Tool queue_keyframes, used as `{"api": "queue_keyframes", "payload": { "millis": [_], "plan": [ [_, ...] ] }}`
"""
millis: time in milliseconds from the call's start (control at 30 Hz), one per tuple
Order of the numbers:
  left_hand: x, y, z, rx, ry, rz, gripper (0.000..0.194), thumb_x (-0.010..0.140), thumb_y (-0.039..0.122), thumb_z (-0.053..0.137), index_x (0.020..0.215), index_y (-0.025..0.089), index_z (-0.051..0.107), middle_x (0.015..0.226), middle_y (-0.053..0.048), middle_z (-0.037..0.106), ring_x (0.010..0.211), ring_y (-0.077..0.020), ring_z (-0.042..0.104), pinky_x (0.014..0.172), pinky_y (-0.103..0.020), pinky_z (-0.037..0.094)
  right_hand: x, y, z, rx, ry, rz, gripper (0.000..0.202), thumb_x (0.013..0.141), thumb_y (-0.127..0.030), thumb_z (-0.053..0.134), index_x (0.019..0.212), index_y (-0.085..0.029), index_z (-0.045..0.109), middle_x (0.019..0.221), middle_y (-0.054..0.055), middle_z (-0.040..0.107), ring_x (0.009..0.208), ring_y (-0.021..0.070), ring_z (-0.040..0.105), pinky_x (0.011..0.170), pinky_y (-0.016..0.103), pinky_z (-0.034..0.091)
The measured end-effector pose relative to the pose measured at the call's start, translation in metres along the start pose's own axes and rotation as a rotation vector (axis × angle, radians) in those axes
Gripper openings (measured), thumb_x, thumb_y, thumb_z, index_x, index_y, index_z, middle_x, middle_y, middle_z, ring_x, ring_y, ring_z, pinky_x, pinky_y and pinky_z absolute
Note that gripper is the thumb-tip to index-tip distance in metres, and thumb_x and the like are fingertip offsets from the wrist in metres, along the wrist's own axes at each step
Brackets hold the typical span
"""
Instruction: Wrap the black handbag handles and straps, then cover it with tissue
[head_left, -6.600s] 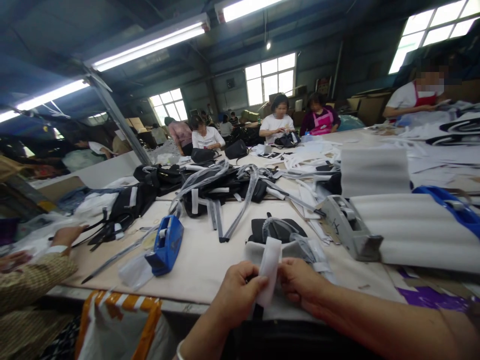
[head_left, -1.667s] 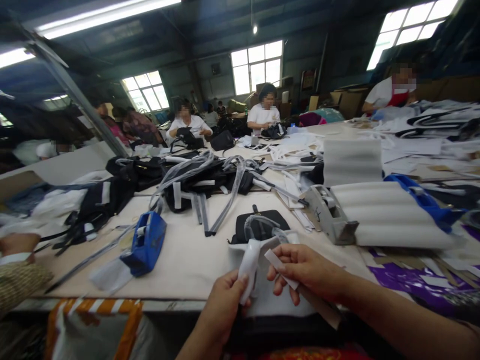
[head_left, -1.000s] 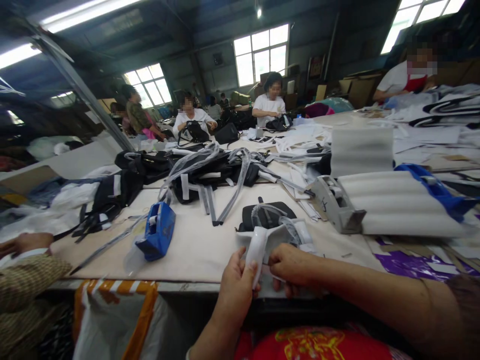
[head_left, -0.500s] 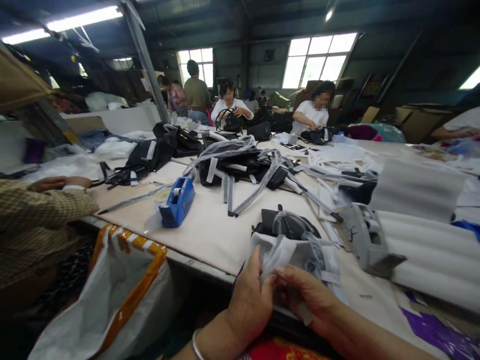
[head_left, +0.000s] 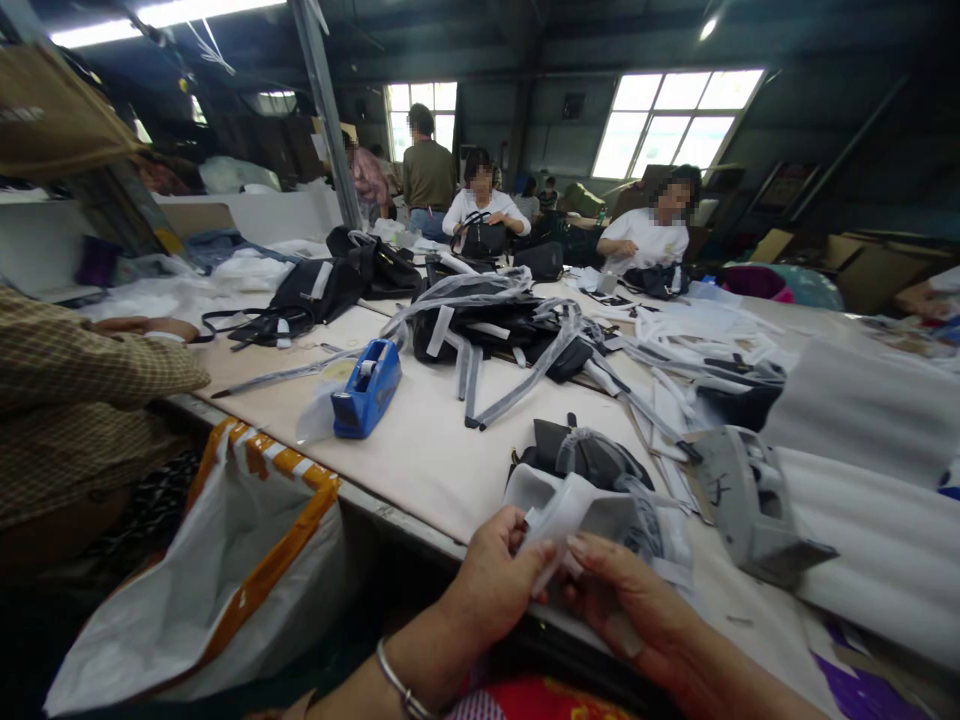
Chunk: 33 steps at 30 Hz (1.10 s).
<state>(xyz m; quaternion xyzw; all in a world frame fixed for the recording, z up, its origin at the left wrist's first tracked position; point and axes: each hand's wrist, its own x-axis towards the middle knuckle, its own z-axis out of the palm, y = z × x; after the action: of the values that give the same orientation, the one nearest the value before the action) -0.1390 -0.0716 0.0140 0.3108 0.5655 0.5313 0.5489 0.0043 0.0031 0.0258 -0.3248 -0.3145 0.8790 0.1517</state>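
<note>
A strip of white packing foam [head_left: 568, 512] stands up between my two hands. My left hand [head_left: 491, 575] grips its left side with bent fingers and the thumb pressed on it. My right hand [head_left: 622, 597] pinches its lower right edge; part of what lies under these fingers is hidden. Just beyond my hands lies a black bag [head_left: 551, 447] partly wrapped in white foam, with clear-wrapped straps [head_left: 646, 525] on its right side.
A blue tape dispenser [head_left: 367, 388] sits left on the table, a grey tape dispenser [head_left: 742, 500] right. Wrapped black bags [head_left: 495, 320] are piled mid-table. Foam sheets [head_left: 870, 540] lie at right. A white sack [head_left: 187, 590] hangs below the table edge. Co-workers [head_left: 487, 208] work around the table.
My left hand's fingers have curled over the foam strip, which now stands taller and more to the right. The view has swung slightly left.
</note>
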Motion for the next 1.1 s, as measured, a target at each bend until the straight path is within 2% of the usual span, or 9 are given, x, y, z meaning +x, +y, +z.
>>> {"api": "queue_keyframes", "payload": {
  "millis": [167,300,433,600,733,867,933,1000,1100],
  "plan": [
    [0.002,-0.002,-0.002,-0.032,-0.022,-0.027,0.03,0.08,0.04,0.064,0.091,0.016,0.049,0.082,-0.002,0.061,0.058,-0.0101,0.053,0.049,-0.021,0.045,-0.007,-0.004,-0.023,-0.428,0.176,0.128,0.034,0.075,-0.047,0.073,0.076,-0.014,0.063,0.051,-0.001,0.058,0.038,0.0047,0.041,0.039,0.018,0.023],
    [0.003,-0.004,-0.005,-0.04,-0.054,-0.041,0.037,0.081,0.045,0.065,0.096,0.015,0.051,0.082,-0.002,0.062,0.056,-0.0097,0.054,0.049,-0.022,0.047,0.004,0.003,-0.032,-0.623,0.272,0.091,0.039,0.076,-0.054,0.063,0.07,-0.017,0.058,0.04,-0.007,0.044,0.033,0.0046,0.028,0.038,0.021,0.013],
    [0.003,-0.003,-0.008,-0.041,-0.101,-0.087,0.041,0.08,0.048,0.065,0.098,0.012,0.057,0.077,-0.002,0.062,0.048,-0.0073,0.052,0.046,-0.02,0.042,0.014,-0.001,-0.028,-0.681,0.231,0.053,0.037,0.074,-0.053,0.063,0.068,-0.018,0.056,0.041,-0.008,0.04,0.036,0.0056,0.028,0.04,0.023,0.016],
    [0.004,0.001,-0.009,-0.006,-0.079,-0.171,0.045,0.076,0.053,0.066,0.09,0.01,0.061,0.067,-0.001,0.06,0.046,-0.0076,0.052,0.045,-0.019,0.04,0.022,-0.007,-0.018,-0.748,0.164,0.006,0.03,0.072,-0.045,0.062,0.07,-0.016,0.058,0.046,-0.007,0.042,0.039,0.0059,0.031,0.041,0.022,0.017],
    [0.006,0.004,-0.009,-0.006,-0.096,-0.205,0.044,0.074,0.052,0.066,0.086,0.01,0.062,0.067,-0.003,0.063,0.046,-0.0081,0.052,0.044,-0.019,0.038,0.02,-0.01,-0.016,-0.855,0.13,0.033,0.032,0.078,-0.047,0.055,0.072,-0.016,0.059,0.046,-0.005,0.046,0.038,0.0068,0.035,0.04,0.022,0.023],
    [0.006,0.006,-0.008,-0.045,-0.083,-0.204,0.042,0.074,0.048,0.066,0.093,0.01,0.062,0.069,-0.001,0.063,0.046,-0.007,0.049,0.044,-0.019,0.037,-0.002,-0.021,-0.022,-1.029,0.073,0.009,0.034,0.084,-0.041,0.052,0.105,-0.016,0.061,0.079,0.003,0.066,0.053,0.0133,0.058,0.046,0.024,0.041],
    [0.006,0.007,-0.008,-0.044,-0.068,-0.212,0.04,0.075,0.046,0.065,0.093,0.011,0.062,0.068,0.0,0.062,0.046,-0.0069,0.049,0.044,-0.019,0.037,-0.019,-0.03,-0.027,-1.226,0.038,-0.084,0.046,0.083,-0.034,0.058,0.126,-0.019,0.054,0.101,0.007,0.069,0.075,0.0183,0.066,0.063,0.028,0.051],
    [0.006,0.006,-0.008,-0.034,-0.062,-0.223,0.037,0.075,0.045,0.065,0.091,0.012,0.061,0.067,0.0,0.061,0.047,-0.0075,0.049,0.045,-0.02,0.038,-0.033,-0.039,-0.031,-1.474,-0.032,-0.221,0.059,0.079,-0.025,0.065,0.136,-0.021,0.048,0.12,0.011,0.065,0.098,0.0224,0.064,0.082,0.032,0.051],
    [0.007,0.004,-0.008,-0.016,-0.061,-0.221,0.036,0.075,0.043,0.064,0.092,0.011,0.061,0.068,0.0,0.061,0.047,-0.008,0.049,0.046,-0.021,0.04,-0.037,-0.048,-0.03,-1.796,-0.237,-0.439,0.045,0.081,-0.009,0.057,0.125,-0.019,0.057,0.113,0.01,0.066,0.097,0.0213,0.062,0.084,0.032,0.049]
  ]
}}
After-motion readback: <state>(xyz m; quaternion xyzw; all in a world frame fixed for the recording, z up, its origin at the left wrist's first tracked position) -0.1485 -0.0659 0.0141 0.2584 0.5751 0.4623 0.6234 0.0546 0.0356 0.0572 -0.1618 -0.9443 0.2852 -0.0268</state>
